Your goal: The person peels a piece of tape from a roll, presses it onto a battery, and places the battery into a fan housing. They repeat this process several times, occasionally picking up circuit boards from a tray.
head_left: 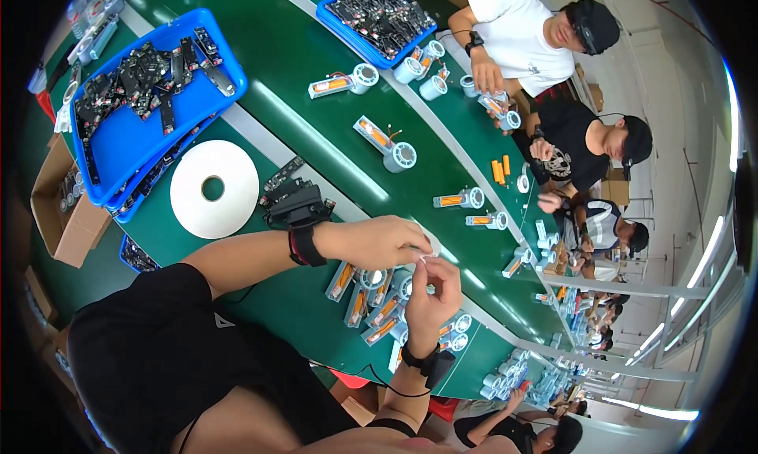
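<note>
My left hand [371,242] and my right hand [436,292] meet over the near side of the green table. Both are closed, thumbs and fingertips pinched around a small white piece [425,257], possibly tape; the fingers partly cover it. Just below them on the bench lie several pale blue-grey plastic housings [342,282], each with a round end and an orange cylindrical battery. Beyond my left forearm rests a large white roll [188,205] with a dark centre hole. Small black circuit boards [278,187] are piled beside my left wrist.
A blue tray [130,170] of black boards stands at the left, beside a cardboard box [87,233]. Another blue tray [322,16] sits at the back. More housings [400,157] are spread along the green conveyor surface [316,150]. Across it, several people work, one in a white shirt [513,28].
</note>
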### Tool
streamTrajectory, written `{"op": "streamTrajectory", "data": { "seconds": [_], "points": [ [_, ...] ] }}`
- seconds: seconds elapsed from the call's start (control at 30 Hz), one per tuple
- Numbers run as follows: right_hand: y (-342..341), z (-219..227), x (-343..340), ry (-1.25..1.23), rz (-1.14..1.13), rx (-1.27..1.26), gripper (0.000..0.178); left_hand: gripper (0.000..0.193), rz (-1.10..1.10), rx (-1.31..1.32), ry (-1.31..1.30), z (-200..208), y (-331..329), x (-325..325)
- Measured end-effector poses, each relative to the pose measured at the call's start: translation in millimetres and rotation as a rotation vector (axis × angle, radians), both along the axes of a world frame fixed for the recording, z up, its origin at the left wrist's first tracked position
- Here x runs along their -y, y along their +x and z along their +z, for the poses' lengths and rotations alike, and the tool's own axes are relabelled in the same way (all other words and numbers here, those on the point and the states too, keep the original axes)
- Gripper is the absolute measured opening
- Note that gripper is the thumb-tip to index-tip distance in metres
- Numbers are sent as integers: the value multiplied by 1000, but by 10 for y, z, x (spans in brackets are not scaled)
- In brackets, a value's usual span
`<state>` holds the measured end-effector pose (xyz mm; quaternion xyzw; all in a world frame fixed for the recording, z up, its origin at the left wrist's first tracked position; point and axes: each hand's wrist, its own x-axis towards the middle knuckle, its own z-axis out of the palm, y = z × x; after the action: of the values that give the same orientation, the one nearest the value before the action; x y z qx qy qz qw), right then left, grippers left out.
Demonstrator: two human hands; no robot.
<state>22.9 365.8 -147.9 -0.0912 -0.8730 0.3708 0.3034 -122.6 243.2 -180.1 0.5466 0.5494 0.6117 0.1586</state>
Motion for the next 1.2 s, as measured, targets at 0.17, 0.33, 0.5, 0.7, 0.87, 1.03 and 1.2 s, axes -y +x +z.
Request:
{"op": "streamTrajectory", "data": {
  "seconds": [0.17, 0.33, 0.5, 0.7, 0.87, 1.03, 1.2],
  "points": [
    [-130, 3, -21, -134, 88, -115, 30, 32, -22, 494, -178, -158, -154, -27],
    [-783, -53, -653, -659, -82, -140, 39, 32, 204, 820, -22, -236, -455, 40],
    [-1220, -1041, -1702, -449, -176, 221, 39, 29, 161, 829, 81, -81, -369, 123],
    [-1448, -1289, -1789, -376, -165, 409, 46, 29, 178, 791, 56, -92, -431, 161],
    [-1524, -1268, -1532, 119, -200, 354, 49, 29, 189, 795, 0, -41, -469, 211],
    [-1623, -1347, -1439, 89, -429, 192, 48, 27, 226, 644, 52, 41, -441, 238],
    [-1706, -1466, -1646, 52, -555, 228, 37, 27, 253, 609, 47, 61, -448, 246]
  ]
}}
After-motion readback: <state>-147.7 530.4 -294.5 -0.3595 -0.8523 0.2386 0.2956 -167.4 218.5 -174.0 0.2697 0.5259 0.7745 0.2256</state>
